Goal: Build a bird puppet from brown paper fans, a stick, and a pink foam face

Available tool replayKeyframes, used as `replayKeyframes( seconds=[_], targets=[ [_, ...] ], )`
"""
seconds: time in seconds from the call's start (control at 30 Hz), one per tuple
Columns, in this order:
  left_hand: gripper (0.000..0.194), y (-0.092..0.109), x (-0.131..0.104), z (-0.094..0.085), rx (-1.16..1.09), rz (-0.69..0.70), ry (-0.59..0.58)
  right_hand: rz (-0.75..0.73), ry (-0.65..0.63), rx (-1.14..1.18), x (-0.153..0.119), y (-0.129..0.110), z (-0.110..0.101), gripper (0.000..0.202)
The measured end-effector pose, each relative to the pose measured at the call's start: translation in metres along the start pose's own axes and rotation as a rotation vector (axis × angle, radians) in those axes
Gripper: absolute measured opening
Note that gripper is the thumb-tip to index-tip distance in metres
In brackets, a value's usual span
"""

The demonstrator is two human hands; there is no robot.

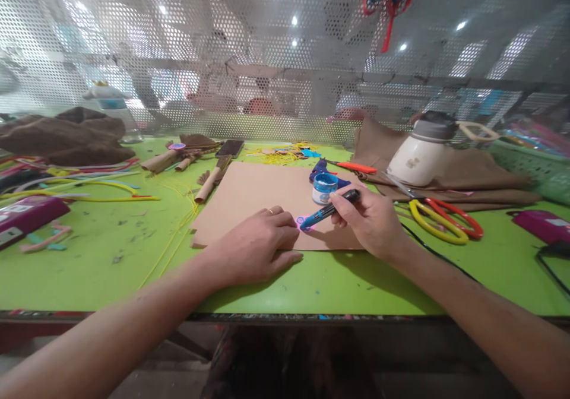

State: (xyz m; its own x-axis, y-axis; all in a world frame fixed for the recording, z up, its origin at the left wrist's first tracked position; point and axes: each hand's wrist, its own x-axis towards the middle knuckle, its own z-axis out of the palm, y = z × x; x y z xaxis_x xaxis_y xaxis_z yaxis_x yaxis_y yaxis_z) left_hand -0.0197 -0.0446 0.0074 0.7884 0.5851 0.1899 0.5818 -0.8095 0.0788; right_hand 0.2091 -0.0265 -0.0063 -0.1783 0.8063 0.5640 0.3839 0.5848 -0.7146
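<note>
My right hand [371, 218] grips a blue-and-black marker pen [329, 210], its tip down on a small pink piece [307, 223] with blue lines drawn on it. The piece lies near the front edge of a brown sheet [262, 191]. Fingers flat and thumb apart, my left hand [267, 238] rests on the sheet, fingertips beside or on the pink piece; which one I cannot tell. An open jar [323, 190] with blue inside stands just behind the marker pen. Beyond it is a dark blue object [317, 171], partly hidden by the jar.
On the right are scissors [439, 218], a white bottle [416, 155], brown cloth [369, 143] and a green basket [529, 164]. Rolled brown pieces [211, 182], a phone [230, 148] and yellow strings [178, 224] lie left. A perforated metal screen [267, 48] rises behind the green table [111, 274].
</note>
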Motion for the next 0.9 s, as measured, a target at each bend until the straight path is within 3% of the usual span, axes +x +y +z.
replayKeyframes(
  seconds=[0.9],
  targets=[
    [0.020,0.0005,0.0005,-0.0005,-0.018,0.016,0.016,-0.027,0.030,0.041,0.0001,0.0031,-0.0007,0.027]
  ],
)
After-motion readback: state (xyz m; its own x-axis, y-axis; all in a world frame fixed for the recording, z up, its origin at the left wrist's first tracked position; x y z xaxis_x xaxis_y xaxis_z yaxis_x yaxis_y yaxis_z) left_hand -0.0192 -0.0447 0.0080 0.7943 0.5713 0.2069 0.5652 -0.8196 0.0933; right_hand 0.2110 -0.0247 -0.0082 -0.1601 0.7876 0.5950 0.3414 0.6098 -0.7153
